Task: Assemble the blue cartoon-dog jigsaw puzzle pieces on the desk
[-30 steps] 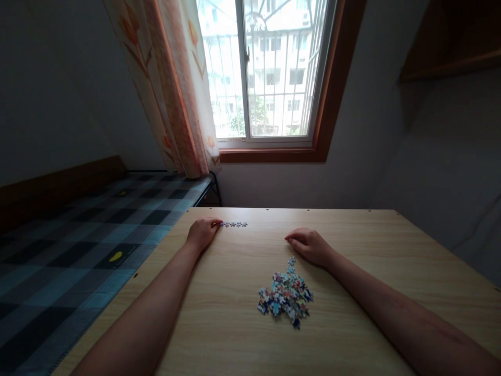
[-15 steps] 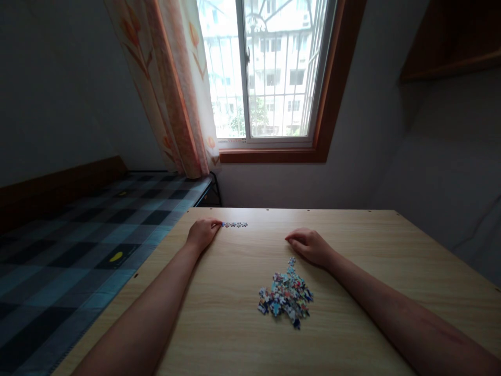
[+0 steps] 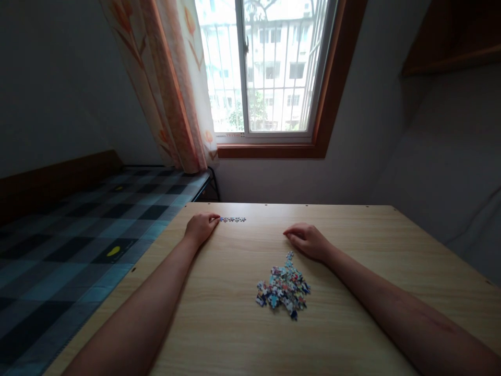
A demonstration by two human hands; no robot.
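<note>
Far back on the table, my left hand (image 3: 201,228) has its thumb and fingers pinched together on a small bluish puzzle piece (image 3: 221,219). That piece sits at the left end of a short, straight row of puzzle pieces (image 3: 235,220). My right hand (image 3: 308,241) rests on the tabletop to the right, fingers curled and closed, with nothing visible in them. Just below it, towards me, lies a loose heap of mixed-colour puzzle pieces (image 3: 282,290). A thin trail of pieces (image 3: 289,256) runs from the heap up to near the right hand.
The light wooden table (image 3: 219,324) has small dark holes along its edges. A bed with a checked cover (image 3: 90,256) stands against its left side. Behind are a window (image 3: 274,78) and a flowered curtain (image 3: 168,89); a wooden shelf (image 3: 454,57) hangs at upper right.
The whole view has shifted slightly, so everything appears a little higher. Both hands hold the same places, the left at the row's end and the right resting near the heap.
</note>
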